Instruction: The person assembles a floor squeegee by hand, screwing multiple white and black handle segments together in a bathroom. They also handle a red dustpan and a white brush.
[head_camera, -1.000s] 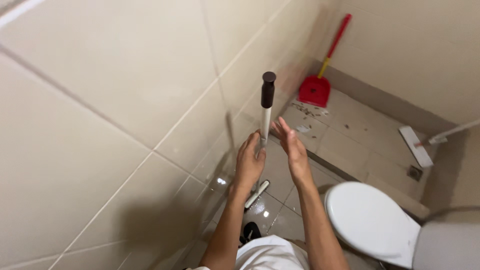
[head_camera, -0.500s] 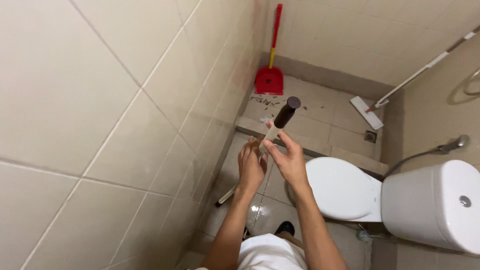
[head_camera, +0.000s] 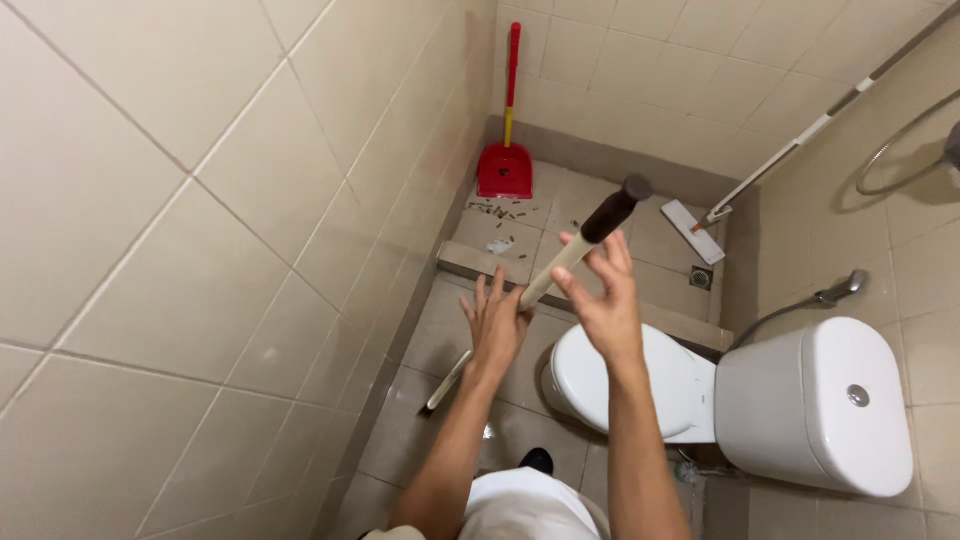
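Beige-tiled bathroom floor (head_camera: 560, 215). The left hand (head_camera: 497, 325) and right hand (head_camera: 604, 300), fingers spread wide, press a tilted white pole with a dark brown handle (head_camera: 560, 265) between their palms. A white toilet (head_camera: 640, 385) sits just right of the grip.

Holding a tilted long handle (head_camera: 560, 265) with dark grip, left hand (head_camera: 497, 325) lower with fingers spread, right hand (head_camera: 605, 300) higher and loose. Standing beside a white toilet (head_camera: 640, 385). Leaning against far wall: red dustpan (head_camera: 505, 170), flat mop (head_camera: 692, 230).
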